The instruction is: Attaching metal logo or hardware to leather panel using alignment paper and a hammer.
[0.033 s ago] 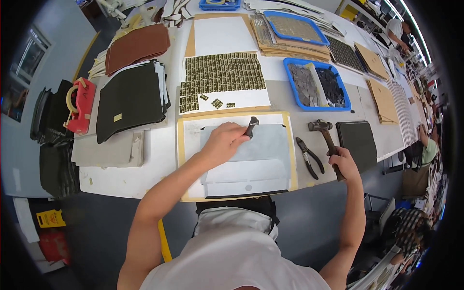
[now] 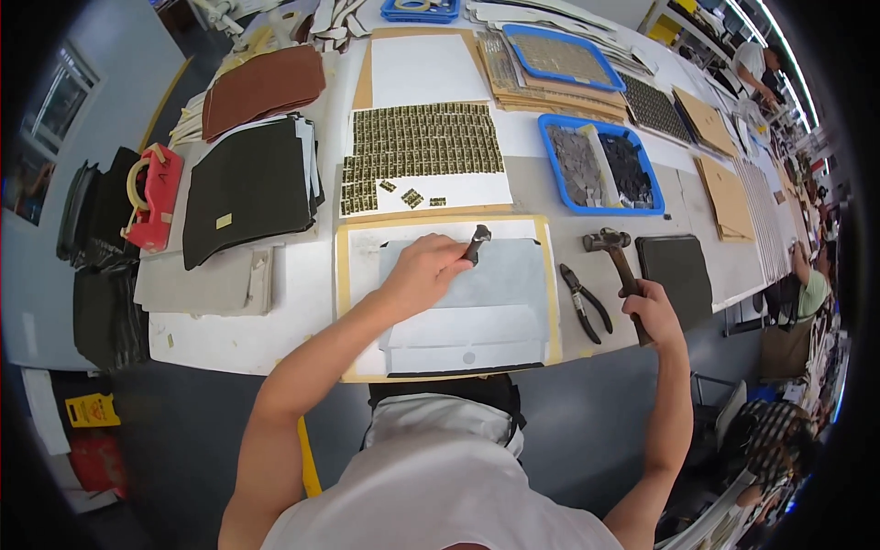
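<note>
My left hand (image 2: 427,272) pinches a short dark metal punch (image 2: 478,240). It stands nearly upright over the upper part of a pale blue-grey panel (image 2: 504,275), which has a white lower section and dark edges. Whether the punch's tip touches the panel is hidden. Under the panel lies a white board (image 2: 364,266) edged with yellow tape. To the right, my right hand (image 2: 655,314) is closed round the wooden handle of a hammer (image 2: 609,241), its metal head pointing away from me. Between the board and the hammer rest black-handled pliers (image 2: 580,302).
Beyond the board, a sheet carries rows of small gold-and-black pieces (image 2: 422,137). A blue tray (image 2: 662,203) holds grey and black pieces. Black panels (image 2: 249,188), brown panels (image 2: 261,87) and a red tape dispenser (image 2: 158,197) are left. A black stack (image 2: 676,275) lies beside the hammer.
</note>
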The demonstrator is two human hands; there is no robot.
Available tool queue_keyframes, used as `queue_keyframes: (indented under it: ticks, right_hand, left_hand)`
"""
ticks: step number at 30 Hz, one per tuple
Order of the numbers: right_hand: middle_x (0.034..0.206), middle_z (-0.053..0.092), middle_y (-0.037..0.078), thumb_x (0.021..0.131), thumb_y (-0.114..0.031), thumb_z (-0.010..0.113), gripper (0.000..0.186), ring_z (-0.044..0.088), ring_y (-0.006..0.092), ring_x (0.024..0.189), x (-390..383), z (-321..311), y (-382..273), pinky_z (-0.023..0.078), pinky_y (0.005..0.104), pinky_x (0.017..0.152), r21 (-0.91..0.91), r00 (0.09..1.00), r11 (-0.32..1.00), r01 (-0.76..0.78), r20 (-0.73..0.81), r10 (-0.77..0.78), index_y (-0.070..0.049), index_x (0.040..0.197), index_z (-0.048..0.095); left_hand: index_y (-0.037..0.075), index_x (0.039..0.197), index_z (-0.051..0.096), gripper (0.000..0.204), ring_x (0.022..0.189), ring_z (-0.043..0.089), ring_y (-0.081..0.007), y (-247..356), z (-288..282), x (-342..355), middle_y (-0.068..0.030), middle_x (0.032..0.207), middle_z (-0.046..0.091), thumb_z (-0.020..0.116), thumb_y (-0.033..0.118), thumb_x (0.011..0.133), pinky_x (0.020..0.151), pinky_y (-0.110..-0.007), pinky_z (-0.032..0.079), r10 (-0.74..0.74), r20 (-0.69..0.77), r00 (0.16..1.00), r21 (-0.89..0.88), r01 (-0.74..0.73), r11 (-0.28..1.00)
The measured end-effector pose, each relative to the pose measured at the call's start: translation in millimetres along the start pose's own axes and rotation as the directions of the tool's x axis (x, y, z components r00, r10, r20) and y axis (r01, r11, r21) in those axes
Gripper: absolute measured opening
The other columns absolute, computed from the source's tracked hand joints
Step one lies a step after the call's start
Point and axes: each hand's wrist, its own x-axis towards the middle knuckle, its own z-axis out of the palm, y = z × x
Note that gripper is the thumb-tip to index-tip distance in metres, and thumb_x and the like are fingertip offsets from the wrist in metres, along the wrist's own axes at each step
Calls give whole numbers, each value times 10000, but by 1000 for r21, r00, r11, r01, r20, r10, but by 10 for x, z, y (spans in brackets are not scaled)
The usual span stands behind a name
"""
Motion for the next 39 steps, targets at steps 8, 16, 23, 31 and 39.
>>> queue_keyframes:
  ticks: [8,16,23,31,39]
  right_hand:
    - [683,589,77,980,-84,606,195,606,179,549,-813,512,-1245,467,327,547,-129,846,836,533,77,-527,-19,1158,558]
    - [637,619,190,980,-195,664,213,648,420,608,-917,562,-1717,500,471,567,-644,744,434,630,339,-576,-4,1032,584]
    - [628,438,-6,1114,-347,432,286,411,72,475,-1227,379,-2081,386,241,440,239,577,525,817,-368,-729,-70,1079,497]
    - [611,543,250,970,-183,675,240,598,454,555,-904,581,-1917,448,487,523,-601,723,440,667,380,-577,24,989,557]
    - [670,522,31,1050,-226,588,242,464,85,487,-1084,430,-2053,371,266,443,299,546,468,832,-285,-788,-10,998,492]
  left_hand:
    - [-6,1077,729,201,884,630,-352,-43,-6,-70,-152,917,672,710,127,928,789,-455,512,57,-67,996,0,-57,998]
    - [-3,1053,738,188,845,631,-343,-77,50,-73,-149,877,669,721,121,912,777,-444,513,90,-97,991,-25,-93,995]
    - [0,1055,734,193,830,629,-335,-120,34,-61,-138,842,659,724,113,899,761,-450,504,168,-133,977,20,-167,986]
    - [2,1033,728,169,827,618,-356,-132,65,-59,-143,836,653,715,92,891,764,-470,493,151,-122,981,-9,-154,988]
    - [13,1072,729,184,837,622,-353,-70,39,-84,-143,849,660,698,83,905,782,-453,502,110,-116,987,-34,-115,993]
